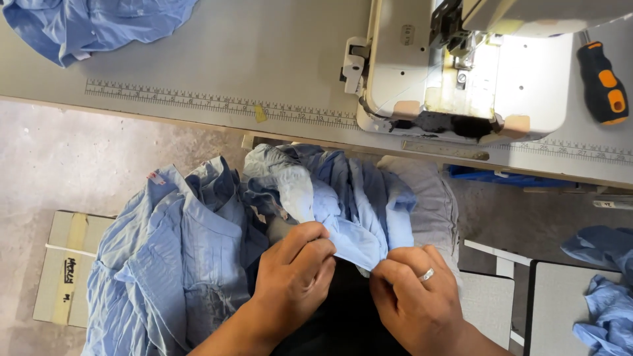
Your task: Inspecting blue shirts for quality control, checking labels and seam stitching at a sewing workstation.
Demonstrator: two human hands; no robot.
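A bundle of light blue striped shirt fabric [198,244] lies piled in my lap, below the edge of the sewing table. My left hand [293,277] pinches a folded edge of this cloth from the left. From the right, my right hand [415,296], with a ring on one finger, grips the same folded edge [356,244]. The two hands are close together, almost touching. A white sewing machine [461,66] stands on the table above, its needle area lit.
The grey table [231,53] carries a ruler strip along its front edge, more blue fabric [92,26] at the far left, and an orange-and-black screwdriver [603,82] at the right. A cardboard box [66,264] sits on the floor at left. Blue cloth [606,290] lies at right.
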